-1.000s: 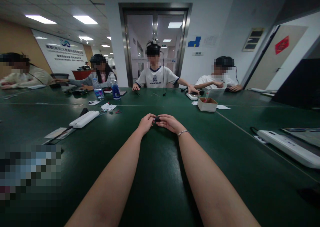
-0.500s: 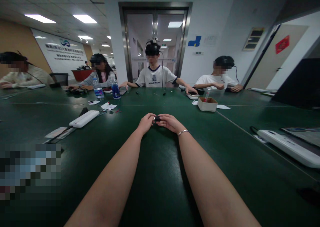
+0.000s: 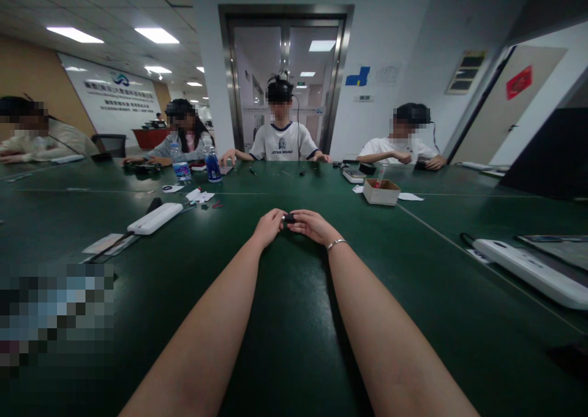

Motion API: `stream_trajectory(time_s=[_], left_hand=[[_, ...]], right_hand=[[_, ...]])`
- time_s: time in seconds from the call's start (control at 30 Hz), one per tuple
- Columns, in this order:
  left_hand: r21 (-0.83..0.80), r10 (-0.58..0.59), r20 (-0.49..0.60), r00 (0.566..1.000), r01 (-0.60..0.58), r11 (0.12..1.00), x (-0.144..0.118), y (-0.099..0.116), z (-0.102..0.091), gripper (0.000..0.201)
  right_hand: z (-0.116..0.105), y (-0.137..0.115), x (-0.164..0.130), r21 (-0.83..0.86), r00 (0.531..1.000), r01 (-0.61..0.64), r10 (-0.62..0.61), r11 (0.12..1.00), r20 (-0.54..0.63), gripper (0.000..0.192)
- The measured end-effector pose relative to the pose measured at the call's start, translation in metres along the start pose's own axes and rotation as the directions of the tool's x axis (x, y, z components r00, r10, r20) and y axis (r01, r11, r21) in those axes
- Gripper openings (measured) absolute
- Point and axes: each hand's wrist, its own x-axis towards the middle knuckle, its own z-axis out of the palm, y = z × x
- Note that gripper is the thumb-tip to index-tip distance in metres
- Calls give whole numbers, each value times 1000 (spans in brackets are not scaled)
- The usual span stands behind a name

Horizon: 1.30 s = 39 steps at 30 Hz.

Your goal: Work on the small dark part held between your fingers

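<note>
Both arms reach out over the dark green table (image 3: 294,319). Between my hands is a small black object (image 3: 289,218) with a light, metallic-looking end on its left side; it is too small to name the kind. My left hand (image 3: 269,228) pinches the light end with its fingertips. The fingers of my right hand (image 3: 314,226) are closed round the black part from the right. A silver bracelet (image 3: 337,243) sits on my right wrist.
Left: a white power bank (image 3: 155,218), paper scraps (image 3: 199,195) and water bottles (image 3: 213,167). Right: a small open box (image 3: 381,192) and a long white device (image 3: 530,270). Several people sit round the table; one faces me, a hand (image 3: 323,158) at the far edge.
My hands and the small black object have hardly moved. The person opposite has drawn one hand back from the white device near the box.
</note>
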Motion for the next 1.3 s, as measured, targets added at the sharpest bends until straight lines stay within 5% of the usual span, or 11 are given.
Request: stream_trajectory(time_s=[1.3], left_hand=[[20,-27,-24,999,27,999,0,-1,1,25]], right_hand=[[1,1,1,-1,1000,-1,1,1000,4,12]])
